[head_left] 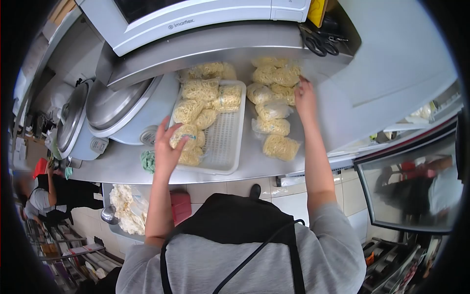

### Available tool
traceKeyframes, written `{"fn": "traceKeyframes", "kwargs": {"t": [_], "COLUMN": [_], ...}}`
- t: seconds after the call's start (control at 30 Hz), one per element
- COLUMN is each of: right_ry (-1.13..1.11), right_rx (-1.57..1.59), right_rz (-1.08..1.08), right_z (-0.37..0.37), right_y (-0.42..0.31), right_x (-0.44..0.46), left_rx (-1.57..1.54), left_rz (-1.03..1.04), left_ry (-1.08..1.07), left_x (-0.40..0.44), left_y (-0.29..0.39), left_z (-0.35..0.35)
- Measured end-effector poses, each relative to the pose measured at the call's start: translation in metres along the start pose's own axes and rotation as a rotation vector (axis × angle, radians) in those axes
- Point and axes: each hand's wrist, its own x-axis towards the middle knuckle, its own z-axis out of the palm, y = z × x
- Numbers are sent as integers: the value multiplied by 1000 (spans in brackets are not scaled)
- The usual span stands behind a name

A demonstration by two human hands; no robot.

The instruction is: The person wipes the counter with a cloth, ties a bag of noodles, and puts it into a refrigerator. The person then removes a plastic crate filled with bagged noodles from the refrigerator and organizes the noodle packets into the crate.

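My left hand [168,149] is at the left side of a white perforated tray [230,139], its fingers apart beside a clear bag of noodles [186,135]. The thumb overlaps that bag; whether it presses on it I cannot tell. Several more bagged noodles [199,89] fill the tray's left and far parts. To the right of the tray, bagged noodles [280,147] lie in a rough column on the steel counter. At the far end of that column is my right hand [306,95], fingers apart, at the edge of a noodle bag [286,76].
A steel shelf [220,41] carrying a white microwave [210,17] and black scissors [316,43] overhangs the far side. Large lidded cookers [122,105] and a green cloth [147,160] are left. Below sits a bin of white pieces [128,208]. Another person [54,193] is at far left.
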Motion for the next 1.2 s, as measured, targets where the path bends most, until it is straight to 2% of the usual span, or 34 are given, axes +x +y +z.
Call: {"fn": "traceKeyframes", "kwargs": {"t": [0.07, 0.1, 0.17, 0.2, 0.27, 0.3, 0.37, 0.4, 0.43, 0.5, 0.53, 0.6, 0.83, 0.9, 0.93, 1.03, 1.1, 1.13, 1.2], "right_ry": [223, 219, -95, -96, 331, 329, 285, 238, 237, 27, 25, -104, -51, 79, 77, 150, 105, 95, -314], "right_rx": [-125, -114, -584, -581, -554, -554, -435, -252, -257, 439, 431, 156, 280, 263, 267, 131, -311, -305, -625], "right_rz": [-184, -189, 47, 40, -322, -324, -225, -145, -155, 178, 177, 149, 191, 48, 48, 1, -32, -41, -52], "right_z": [18, 30, 53, 61, 74, 69, 36, 20, 7, -13, -19, -32, -42, -40, -39, -34, -11, 2, 25], "right_y": [-1, 5, 29, 44, 65, 58, 21, 4, -12, -37, -42, -48, -53, -50, -53, -52, -13, 15, 59], "right_x": [44, 66, 102, 112, 123, 121, 110, 96, 84, 59, 54, 44, 39, 49, 51, 57, 59, 55, 52], "left_rx": [-2, -13, -26, -49, -76, -77, -109, -114, -134, -163, -210, -274, -312, -350, -346, -355, -358, -356, -242], "left_rz": [14, 32, 42, 51, 56, 54, 55, 53, 74, 89, 106, 165, 350, 358, 356, 364, 317, 306, 185], "left_ry": [-44, -96, -106, -141, -189, -188, -200, -197, -205, -216, -245, -282, -304, -389, -388, -418, -398, -391, -243], "left_x": [3, 2, -3, -5, -7, -8, -10, -10, -8, -6, -2, 5, 23, 22, 21, 16, 12, 9, 1], "left_y": [15, 21, 25, 25, 24, 21, 13, 10, 8, 6, 8, 14, 30, 28, 26, 19, 10, 2, -21], "left_z": [14, 19, 26, 29, 29, 28, 25, 23, 23, 22, 24, 29, 36, 38, 38, 37, 34, 32, 25]}}
